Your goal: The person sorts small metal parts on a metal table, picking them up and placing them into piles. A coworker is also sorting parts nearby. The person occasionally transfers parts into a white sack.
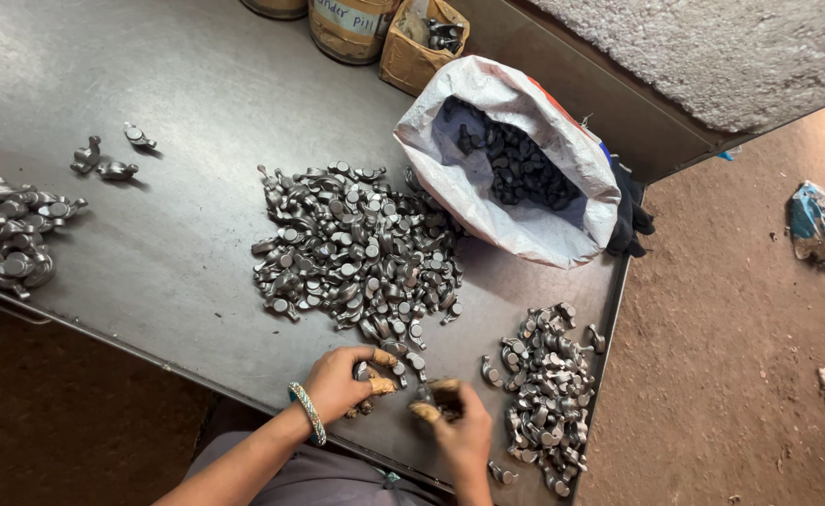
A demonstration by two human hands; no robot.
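Note:
My left hand (345,384), with a beaded bangle on the wrist, is closed around small grey metal parts at the near edge of the steel table (169,253). My right hand (459,426) grips another metal part just beside it. Both hands have wrapped fingertips. Directly above them lies the big central pile of metal parts (356,248). A smaller pile of the same parts (545,389) sits to the right of my right hand.
An open white sack (515,159) holding dark parts lies at the table's far right. Another pile (5,234) is at the left edge, with three loose parts (108,155) nearby. Tins and a cardboard box (417,42) stand at the back. Dirt floor lies right.

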